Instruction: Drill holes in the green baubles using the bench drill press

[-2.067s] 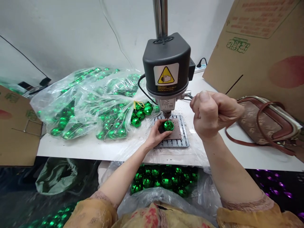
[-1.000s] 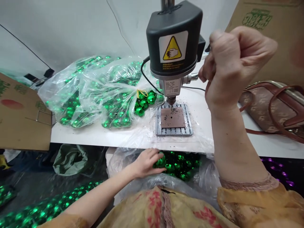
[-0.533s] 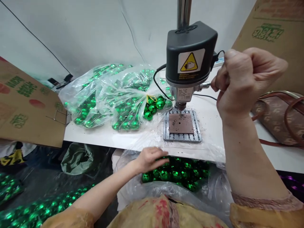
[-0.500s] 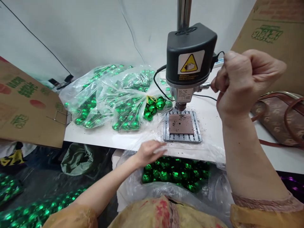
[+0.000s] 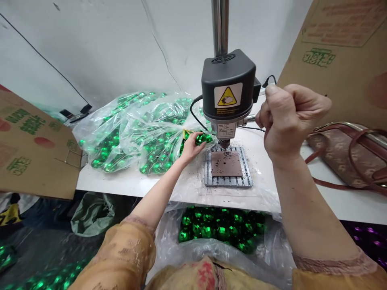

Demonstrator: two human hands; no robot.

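Note:
My left hand (image 5: pixel 192 148) reaches to the mouth of a clear plastic bag (image 5: pixel 133 133) full of shiny green faceted balls. Its thumb and fingers are apart, over the loose green balls (image 5: pixel 204 137) that show beside the yellow tie (image 5: pixel 186 132). My right hand (image 5: pixel 287 121) is closed around the feed handle (image 5: pixel 250 119) of a small drill press (image 5: pixel 229 86); most of the handle is hidden in the fist. Below the chuck (image 5: pixel 224 143), a brown plate (image 5: pixel 227 169) with a hole and dark shavings lies on the slotted metal base (image 5: pixel 243 182).
In front of the table edge, an open plastic-lined container holds many green balls (image 5: pixel 222 230). Cardboard boxes stand at left (image 5: pixel 36 145) and right (image 5: pixel 338 52). A patterned handbag (image 5: pixel 338 155) lies on the right of the table. A cable (image 5: pixel 193 110) runs behind the drill.
My left hand has moved up and forward from the table's front edge to the balls at the bag's mouth. My right hand stays on the handle; the view has shifted slightly.

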